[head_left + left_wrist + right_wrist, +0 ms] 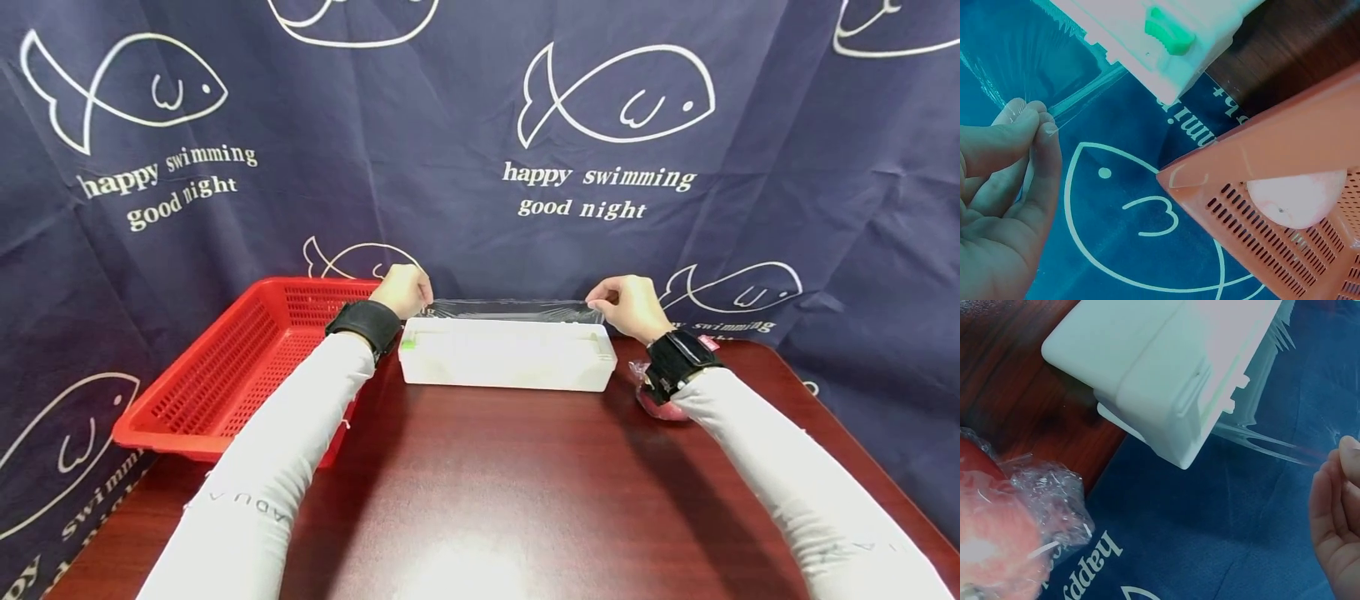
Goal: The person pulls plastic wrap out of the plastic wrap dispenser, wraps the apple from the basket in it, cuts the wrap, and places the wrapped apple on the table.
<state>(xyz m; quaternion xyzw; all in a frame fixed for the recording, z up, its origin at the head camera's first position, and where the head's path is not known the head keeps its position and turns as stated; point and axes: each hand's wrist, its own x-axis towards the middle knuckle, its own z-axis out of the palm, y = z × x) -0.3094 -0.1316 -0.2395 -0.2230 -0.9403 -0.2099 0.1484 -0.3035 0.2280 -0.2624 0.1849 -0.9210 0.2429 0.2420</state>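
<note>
A long white cling film dispenser (506, 371) with a green slider (1169, 31) on its lid lies at the back of the table. Clear cling film (510, 311) stretches from its far side, between the two hands. My left hand (403, 289) pinches the film's left corner between thumb and fingertips. At the other corner, the right hand (633, 307) pinches the film the same way, and thin pleats run from its fingertips to the dispenser in the right wrist view. Near the right wrist sits a red, round fruit (997, 525) wrapped in crinkled film.
A red plastic basket (217, 367) with slotted walls stands at the left, partly behind the left arm. Inside it, the left wrist view shows a pale round fruit (1297, 197). A dark blue fish-print curtain (465, 167) hangs behind the brown table (480, 475).
</note>
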